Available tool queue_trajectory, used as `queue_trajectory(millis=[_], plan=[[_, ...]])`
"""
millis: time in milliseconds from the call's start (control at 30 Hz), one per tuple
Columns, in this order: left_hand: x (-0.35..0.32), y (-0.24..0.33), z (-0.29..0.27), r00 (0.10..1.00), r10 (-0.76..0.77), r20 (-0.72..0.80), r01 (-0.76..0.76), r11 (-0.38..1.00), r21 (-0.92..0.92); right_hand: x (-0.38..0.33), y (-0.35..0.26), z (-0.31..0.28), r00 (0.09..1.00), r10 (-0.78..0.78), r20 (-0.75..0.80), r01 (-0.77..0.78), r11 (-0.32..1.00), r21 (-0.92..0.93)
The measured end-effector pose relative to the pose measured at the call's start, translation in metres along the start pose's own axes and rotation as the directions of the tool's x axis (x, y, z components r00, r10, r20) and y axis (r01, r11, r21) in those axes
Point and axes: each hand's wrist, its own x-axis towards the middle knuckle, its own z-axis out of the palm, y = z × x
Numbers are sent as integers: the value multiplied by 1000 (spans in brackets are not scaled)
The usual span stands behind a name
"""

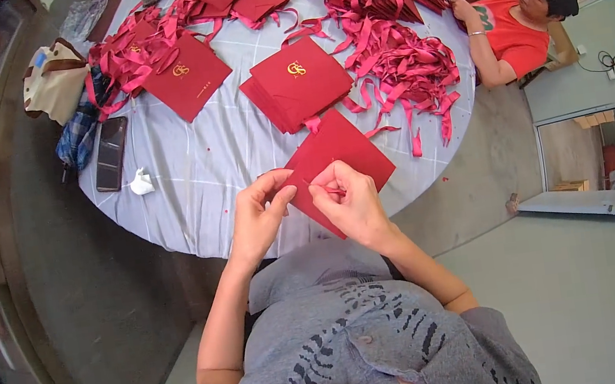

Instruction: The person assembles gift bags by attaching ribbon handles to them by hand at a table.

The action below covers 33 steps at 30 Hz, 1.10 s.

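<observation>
A flat red paper bag [353,152] lies turned at an angle in front of me at the table's near edge. At its left corner my left hand [263,210] is closed, thumb and forefinger pinching the edge. Over the middle of the bag my right hand [352,201] is closed in a pinch, with a bit of red ribbon [335,191] showing between its fingers. The fingertips of the two hands are close but apart. Just beyond lies a stack of red bags [301,87] with a gold emblem on top.
Heaped pink-red ribbons [403,61] lie on the right of the round, cloth-covered table [190,197]. More bags [188,79] lie at the back left. A phone [112,153], crumpled white tissue [141,182], folded umbrella [82,129] and cream handbag [57,86] line the left edge. A person in red [513,29] works across at right.
</observation>
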Motion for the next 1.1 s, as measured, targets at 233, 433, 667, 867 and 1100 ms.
queue_trajectory(millis=[233,433,667,867,1100], plan=[[-3,-3,7,923,385,3,-349,831,434,3,7,0,994,102,41,-101,995,-20],[-2,-1,12,888,450,91,-397,655,643,6,19,9,1000,-28,-3,27,971,-238],[-5,-8,15,924,378,65,-346,747,568,10,37,10,978,198,71,-205,973,107],[-3,-6,13,883,457,104,-404,629,665,9,33,10,996,50,78,-56,996,73],[-1,-6,-8,796,519,312,-527,339,779,9,8,-15,856,-516,31,472,756,-454]])
